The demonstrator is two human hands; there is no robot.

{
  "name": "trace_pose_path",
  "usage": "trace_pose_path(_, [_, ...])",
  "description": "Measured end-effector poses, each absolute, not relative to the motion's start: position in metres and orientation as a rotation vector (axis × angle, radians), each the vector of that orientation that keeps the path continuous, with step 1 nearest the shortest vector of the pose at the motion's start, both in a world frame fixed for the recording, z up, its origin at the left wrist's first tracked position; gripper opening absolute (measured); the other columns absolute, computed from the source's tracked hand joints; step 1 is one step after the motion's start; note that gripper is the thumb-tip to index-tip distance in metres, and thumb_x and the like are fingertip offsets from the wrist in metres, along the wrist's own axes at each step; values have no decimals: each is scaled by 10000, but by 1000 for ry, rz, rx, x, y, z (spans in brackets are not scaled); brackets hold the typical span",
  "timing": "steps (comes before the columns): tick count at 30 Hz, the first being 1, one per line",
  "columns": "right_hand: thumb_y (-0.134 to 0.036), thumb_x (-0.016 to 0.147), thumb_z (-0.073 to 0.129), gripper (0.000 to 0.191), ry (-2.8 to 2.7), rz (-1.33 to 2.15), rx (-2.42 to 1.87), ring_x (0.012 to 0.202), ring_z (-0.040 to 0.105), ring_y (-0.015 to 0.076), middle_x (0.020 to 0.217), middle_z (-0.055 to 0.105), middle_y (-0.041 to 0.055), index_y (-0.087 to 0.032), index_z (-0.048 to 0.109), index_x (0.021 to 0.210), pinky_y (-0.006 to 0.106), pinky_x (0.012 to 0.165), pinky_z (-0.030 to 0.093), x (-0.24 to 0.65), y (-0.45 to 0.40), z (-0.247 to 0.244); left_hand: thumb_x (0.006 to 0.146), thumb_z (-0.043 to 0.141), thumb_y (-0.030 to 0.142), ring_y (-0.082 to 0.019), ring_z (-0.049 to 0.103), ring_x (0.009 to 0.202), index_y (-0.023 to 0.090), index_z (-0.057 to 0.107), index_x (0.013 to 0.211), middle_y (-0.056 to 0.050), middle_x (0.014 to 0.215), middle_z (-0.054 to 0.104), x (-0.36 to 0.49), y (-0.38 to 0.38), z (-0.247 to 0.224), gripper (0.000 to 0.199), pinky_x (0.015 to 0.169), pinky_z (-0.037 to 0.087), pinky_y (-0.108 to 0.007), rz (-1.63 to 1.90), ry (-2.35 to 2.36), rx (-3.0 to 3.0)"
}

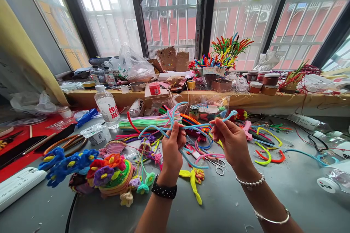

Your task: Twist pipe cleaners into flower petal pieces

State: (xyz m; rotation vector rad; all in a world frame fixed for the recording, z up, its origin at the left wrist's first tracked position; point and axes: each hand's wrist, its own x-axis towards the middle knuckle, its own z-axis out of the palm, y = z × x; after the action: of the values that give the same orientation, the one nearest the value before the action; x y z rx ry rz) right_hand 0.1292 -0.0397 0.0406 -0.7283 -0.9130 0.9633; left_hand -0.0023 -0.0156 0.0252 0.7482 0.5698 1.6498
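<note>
Light blue pipe cleaners (195,126) cross and twist together above the middle of the grey table. My left hand (173,147) pinches them where several strands meet, with loose ends spreading up, left and down. Farther right, my right hand (231,140) is closed on one strand, whose curled tip sticks out past the fingers. A taut stretch of blue runs between the two hands. Below them are scissors (219,168) and a yellow twisted piece (194,185). Colourful pipe cleaner flowers (109,174) stand left of my left hand.
A plastic bottle (107,107) and a bundle of pastel pipe cleaners (147,123) are behind my left hand. At the left edge lies a white power strip (22,185). Clear bottles (335,176) lie at the right. Jars (270,79) and a box of coloured stems line the sill.
</note>
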Motion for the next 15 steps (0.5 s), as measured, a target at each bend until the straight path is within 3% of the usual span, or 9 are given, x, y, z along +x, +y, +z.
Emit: trace_pose_path(15, [-304,672,630,154,-835,1009,-727,495,510,51,590,609,-28,-172,644,749,164,471,420,131,-38,39,654,625,331,11,188,329,108,608,658,55,418,452,-2,-17,27,223,331,147,-151,1689,655,740])
